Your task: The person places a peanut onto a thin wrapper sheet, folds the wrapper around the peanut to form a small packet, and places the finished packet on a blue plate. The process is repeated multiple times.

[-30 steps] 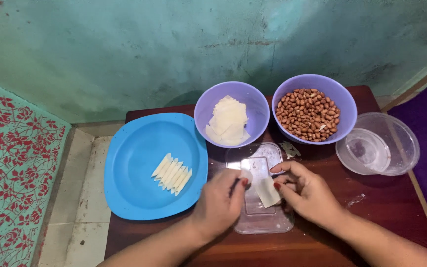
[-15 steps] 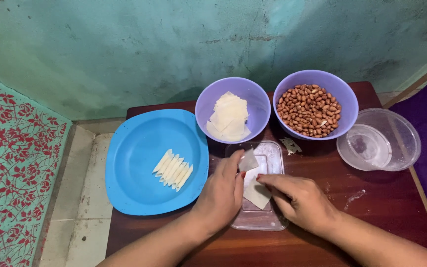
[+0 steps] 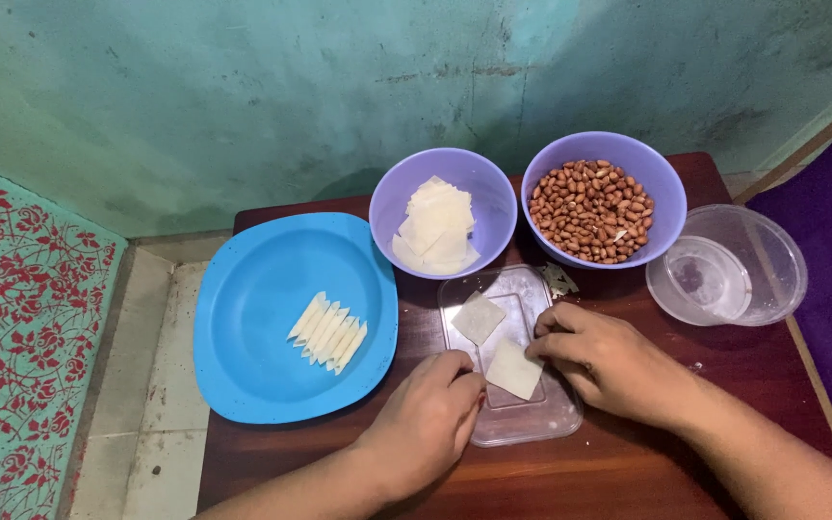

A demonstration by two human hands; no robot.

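A clear plastic lid (image 3: 549, 409) lies flat on the dark wooden table (image 3: 628, 472) and carries two small pale dough squares. My right hand (image 3: 609, 361) rests on the lid's right side, its fingertips touching the nearer square (image 3: 514, 368). My left hand (image 3: 426, 424) lies at the lid's left edge with its fingertips by the same square. The second square (image 3: 478, 318) lies free farther back on the lid. Neither hand grips anything.
A blue plate (image 3: 262, 289) at left bears a row of rolled dough sticks (image 3: 327, 332). A purple bowl (image 3: 392, 207) of dough squares and a purple bowl (image 3: 662, 193) of peanuts stand behind the lid. A clear round container (image 3: 772, 270) sits at right. A teal wall rises behind.
The hands were together over one piece of dough on the lid. They have moved apart, and two flat squares lie spread on the lid now.
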